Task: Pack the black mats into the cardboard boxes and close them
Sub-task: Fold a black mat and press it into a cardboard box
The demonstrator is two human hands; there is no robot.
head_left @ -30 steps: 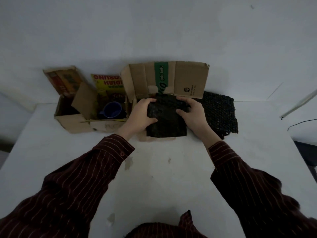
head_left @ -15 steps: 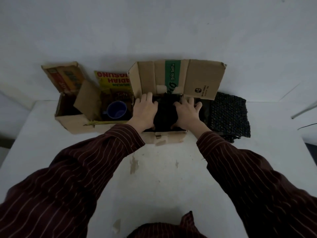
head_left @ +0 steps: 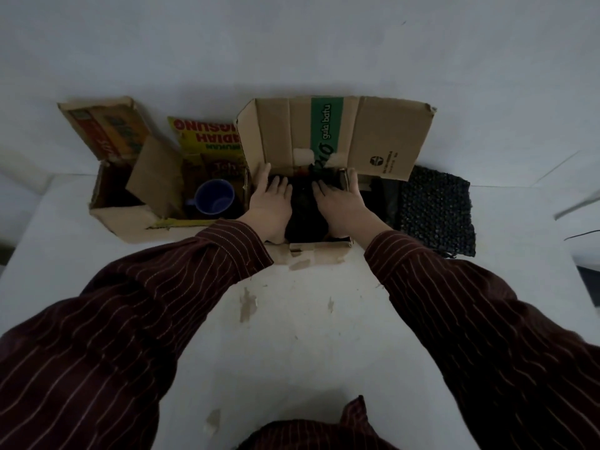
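Note:
An open cardboard box [head_left: 383, 141] with a green stripe on its raised back flap stands at the table's far middle. Inside it lies a folded black mat [head_left: 305, 212]. My left hand [head_left: 271, 203] and my right hand [head_left: 337, 206] press flat on the mat inside the box, fingers straight and spread, one on each side. A second black mat [head_left: 435, 209] with a knobbly surface lies on the table just right of the box. Another open cardboard box [head_left: 130, 219] with printed flaps stands to the left.
A blue mug [head_left: 214, 198] sits in the left box beside a yellow and red printed flap [head_left: 207, 141]. The white table [head_left: 292, 336] has chipped spots near its middle. A white wall runs close behind the boxes. A dark cable [head_left: 581, 235] lies at the far right.
Both hands carried the folded mat from above the box's front edge down into the box and now press it flat. The view moved closer.

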